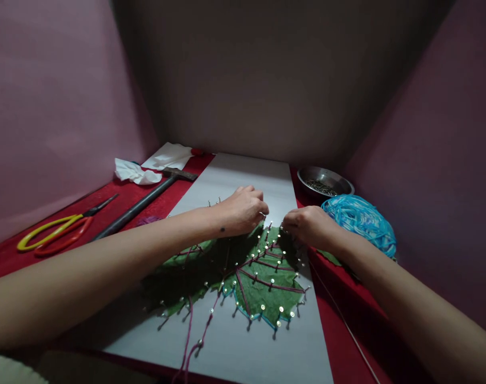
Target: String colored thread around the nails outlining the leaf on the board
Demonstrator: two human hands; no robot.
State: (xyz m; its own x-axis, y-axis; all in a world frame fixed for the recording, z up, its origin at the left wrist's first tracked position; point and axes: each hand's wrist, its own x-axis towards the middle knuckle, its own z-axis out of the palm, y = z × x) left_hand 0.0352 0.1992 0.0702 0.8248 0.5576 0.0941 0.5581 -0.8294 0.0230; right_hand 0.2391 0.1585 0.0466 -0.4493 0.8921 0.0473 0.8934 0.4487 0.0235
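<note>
A large green leaf [267,298] lies on a white board [259,352], with several nails [281,309] standing along its outline and veins. Purple thread [275,287] runs between the vein nails, and loose purple ends hang toward the front edge. Blue thread [267,320] follows the nails at the lower edge. My left hand [246,209] is at the leaf's far edge with its fingers curled together. Just right of it, my right hand [309,224] is pinched beside the edge nails. Whatever either hand's fingertips hold is too small to make out.
A blue yarn ball [358,221] sits right of the board, before a metal bowl [326,180] of nails. On the red cloth [106,213] at left lie scissors [66,229], a hammer [146,200] and crumpled white paper [136,172]. A pale strand [347,314] crosses the right side. Walls stand close around.
</note>
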